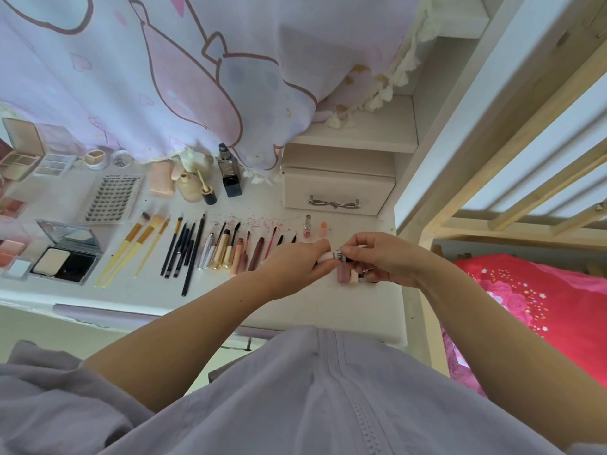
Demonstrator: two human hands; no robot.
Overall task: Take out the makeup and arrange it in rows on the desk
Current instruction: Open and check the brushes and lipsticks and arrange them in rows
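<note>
Desk [328, 300], left to right: open compacts [65, 254], lash tray [111, 198], row of brushes and tubes [197, 247], small drawer box [338, 192] behind. Left hand [295, 261] and right hand [387, 257] meet at row's right end, both pinching a small labelled tube [338, 254]; pink tube [343, 274] just below

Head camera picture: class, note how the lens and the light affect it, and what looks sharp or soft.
Head view: wide-angle bending curves the bed rails and desk edge; soft, even daylight, faint shadows; brushes sharp; the small tube between left hand and right hand slightly soft.
</note>
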